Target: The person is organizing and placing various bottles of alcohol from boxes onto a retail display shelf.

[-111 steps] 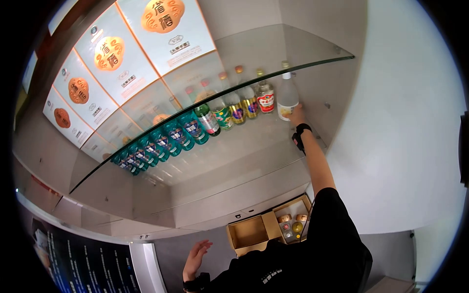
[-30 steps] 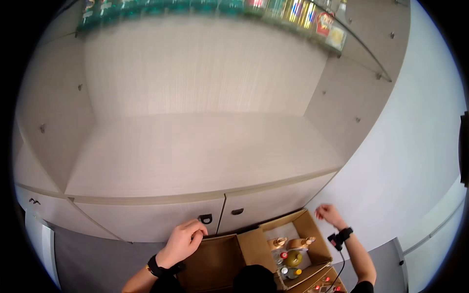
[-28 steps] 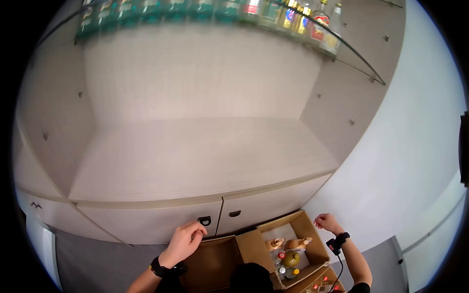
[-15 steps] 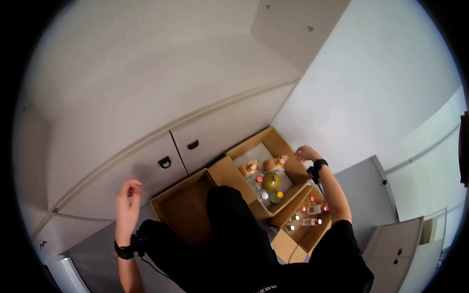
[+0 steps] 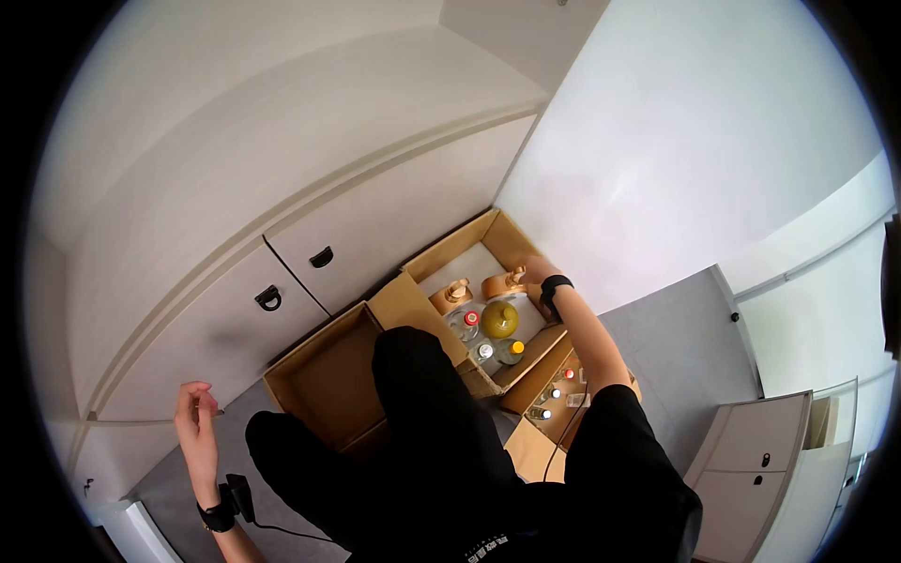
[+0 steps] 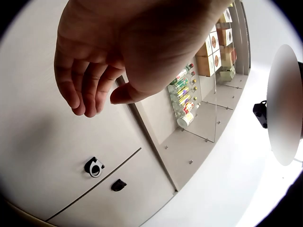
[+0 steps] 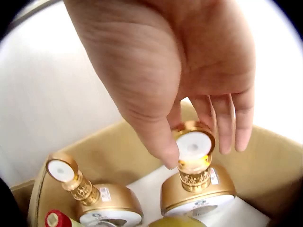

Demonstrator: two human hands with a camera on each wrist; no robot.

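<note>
In the head view my right hand (image 5: 540, 271) is at the top of the right-hand gold bottle (image 5: 503, 284), inside an open cardboard box. The right wrist view shows my right hand (image 7: 189, 71) with thumb and forefinger at the round cap (image 7: 195, 144) of the upright gold bottle (image 7: 196, 191); the forefinger's tip is hidden behind the cap, and the other fingers hang loosely. A second gold bottle (image 7: 111, 201) stands to its left. My left hand (image 5: 196, 427), empty and loosely bent, hovers before the cabinet doors; the left wrist view shows its palm (image 6: 128, 47).
Beside the gold bottles stand a round yellow-green bottle (image 5: 499, 320) and several clear ones. An open box (image 5: 328, 375) lies left, and another box with small bottles (image 5: 556, 392) lies lower right. Shelved bottles (image 6: 185, 118) show in the left wrist view. A wall (image 5: 657, 159) rises right.
The view has tipped down from the shelves to the boxes. My right hand has gone from the shelf bottle to the gold bottle's cap. My left hand has moved left, away from the boxes.
</note>
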